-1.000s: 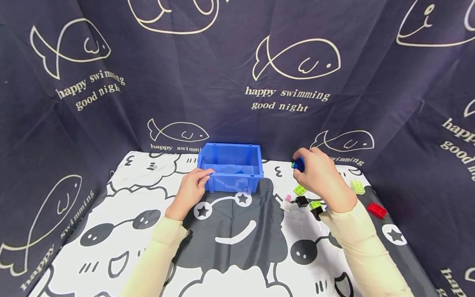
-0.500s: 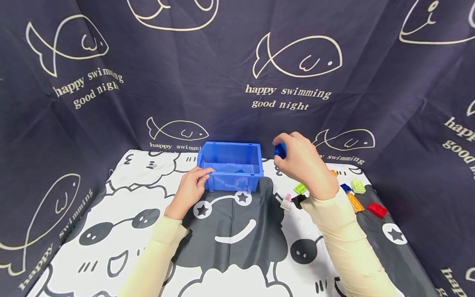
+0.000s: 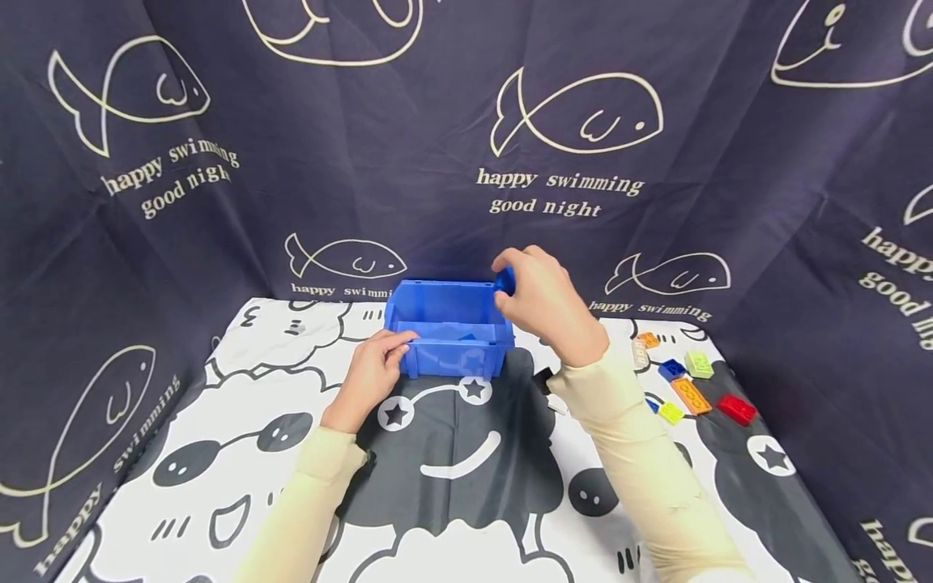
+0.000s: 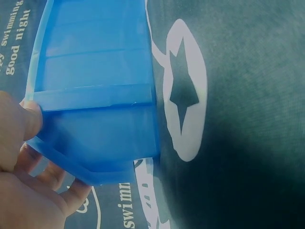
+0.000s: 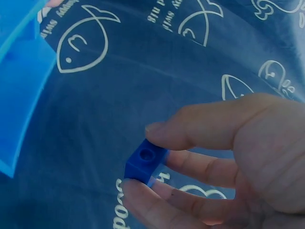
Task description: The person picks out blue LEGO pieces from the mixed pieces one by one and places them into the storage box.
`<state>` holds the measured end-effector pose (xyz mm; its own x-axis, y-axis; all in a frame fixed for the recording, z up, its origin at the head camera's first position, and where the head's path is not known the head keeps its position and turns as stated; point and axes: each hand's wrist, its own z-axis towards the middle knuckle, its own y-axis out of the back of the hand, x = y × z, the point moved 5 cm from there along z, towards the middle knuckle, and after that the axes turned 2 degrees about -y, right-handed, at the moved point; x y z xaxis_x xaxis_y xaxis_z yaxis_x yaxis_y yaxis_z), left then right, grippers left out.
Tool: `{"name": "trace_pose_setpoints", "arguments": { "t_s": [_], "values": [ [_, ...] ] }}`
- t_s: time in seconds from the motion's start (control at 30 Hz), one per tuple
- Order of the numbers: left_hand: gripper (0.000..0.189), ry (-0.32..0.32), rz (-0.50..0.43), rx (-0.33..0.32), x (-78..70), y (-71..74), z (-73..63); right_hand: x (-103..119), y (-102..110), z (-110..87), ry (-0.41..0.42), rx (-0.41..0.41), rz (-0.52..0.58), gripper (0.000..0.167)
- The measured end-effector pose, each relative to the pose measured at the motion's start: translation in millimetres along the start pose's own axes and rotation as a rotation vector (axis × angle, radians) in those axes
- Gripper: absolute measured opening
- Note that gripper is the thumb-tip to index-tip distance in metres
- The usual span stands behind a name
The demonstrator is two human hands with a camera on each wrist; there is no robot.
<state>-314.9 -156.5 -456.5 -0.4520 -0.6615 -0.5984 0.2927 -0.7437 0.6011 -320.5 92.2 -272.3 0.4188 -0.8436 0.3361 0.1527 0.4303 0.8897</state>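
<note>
A blue plastic bin (image 3: 457,358) stands near the back of the cloth-covered surface, its opening facing up. My left hand (image 3: 367,379) holds its front left rim; in the left wrist view the thumb lies over the rim, with the fingers against the outside. Raised at the bin's right back corner, my right hand (image 3: 548,306) pinches a small blue toy brick (image 5: 145,160) between thumb and fingers. In the right wrist view a round hole shows on the brick's face, and the bin's edge is at the far left. A dark blue shape (image 3: 466,337) shows inside the bin.
To the right lie loose toy bricks: an orange brick (image 3: 691,395), a red brick (image 3: 736,409), a light green brick (image 3: 698,363), a blue brick (image 3: 672,370) and others. My right sleeve (image 3: 627,437) hides several. A dark fish-print curtain (image 3: 452,162) hangs close behind the bin.
My right hand has travelled left and slightly up with the blue brick, from above the loose bricks to the bin's right side. The left hand keeps its hold on the bin.
</note>
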Motion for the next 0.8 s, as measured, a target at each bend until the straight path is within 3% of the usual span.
{"name": "trace_pose_setpoints", "arguments": {
  "t_s": [0.33, 0.8],
  "values": [
    [0.025, -0.003, 0.002, 0.001, -1.1, -0.9, -0.4, 10, -34, 21.4, -0.015, 0.119, 0.007, 0.034],
    [0.026, -0.005, 0.004, 0.004, -2.0, 0.2, -2.4, -1, -73, 45.5, -0.051, 0.251, 0.003, 0.036]
  ]
}}
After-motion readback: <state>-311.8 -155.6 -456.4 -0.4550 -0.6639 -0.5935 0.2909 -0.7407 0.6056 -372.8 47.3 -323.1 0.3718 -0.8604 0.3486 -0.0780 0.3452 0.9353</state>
